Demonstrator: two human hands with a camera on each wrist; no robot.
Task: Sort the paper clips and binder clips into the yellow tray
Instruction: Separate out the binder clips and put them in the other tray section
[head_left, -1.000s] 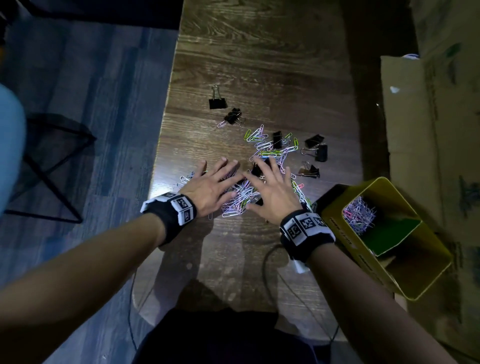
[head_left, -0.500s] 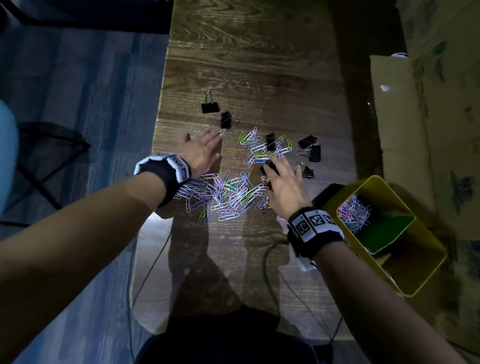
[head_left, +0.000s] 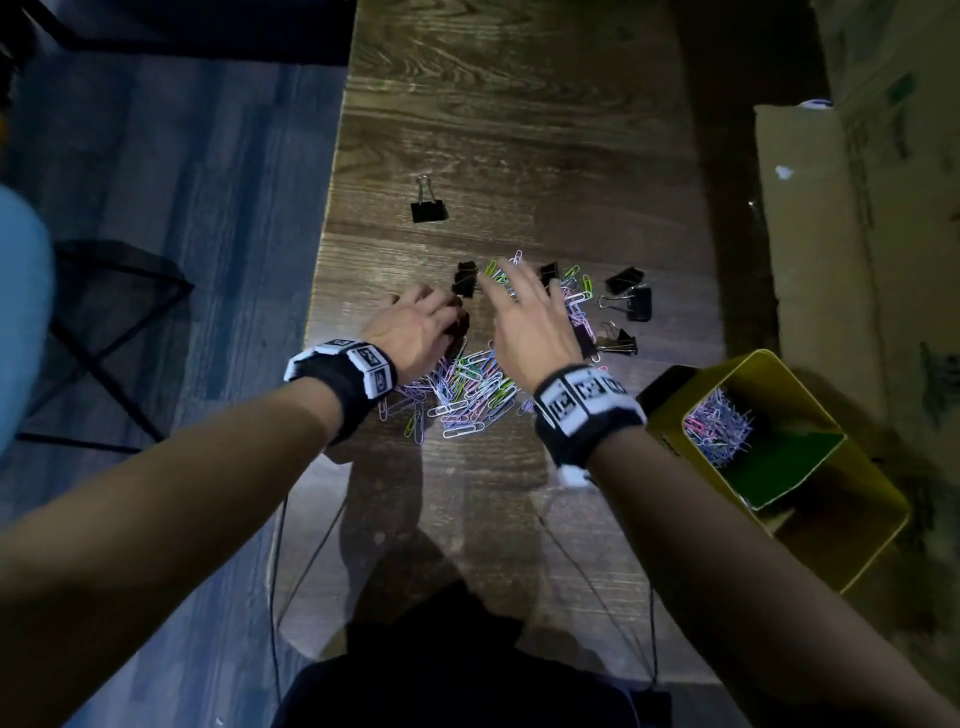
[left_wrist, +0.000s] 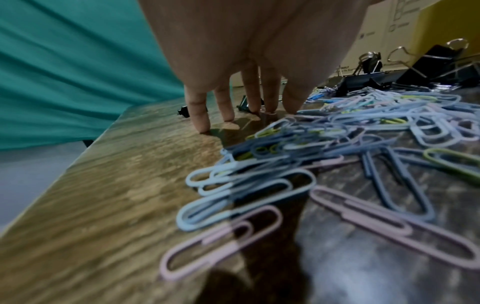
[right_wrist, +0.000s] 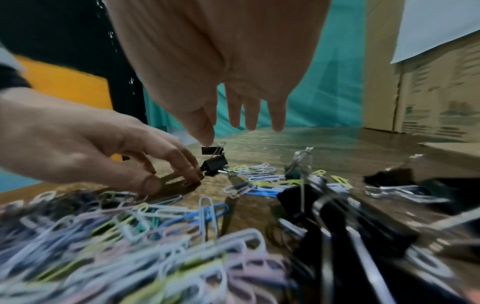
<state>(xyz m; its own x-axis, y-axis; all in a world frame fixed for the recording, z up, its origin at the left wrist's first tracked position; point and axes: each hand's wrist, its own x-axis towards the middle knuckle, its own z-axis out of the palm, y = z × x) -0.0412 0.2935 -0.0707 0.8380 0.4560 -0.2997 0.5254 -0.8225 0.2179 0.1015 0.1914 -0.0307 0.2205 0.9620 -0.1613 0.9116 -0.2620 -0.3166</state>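
Both hands work low over the desk at the far edge of the heap of paper clips. The left hand is bent down with its fingertips planted on the wood just left of the heap; its fingers are fairly straight and hold nothing, and one small black binder clip lies right at those fingertips. The right hand hovers a little above the desk with fingers spread and relaxed, gripping nothing; paper clips lie scattered beneath and beyond it. More binder clips sit in a loose group to the right of this hand, and a single binder clip lies apart, farther up the desk. The yellow tray stands at the desk's right edge, near the right wrist, with a bunch of paper clips already in its far compartment. A cardboard box lies beyond the tray.
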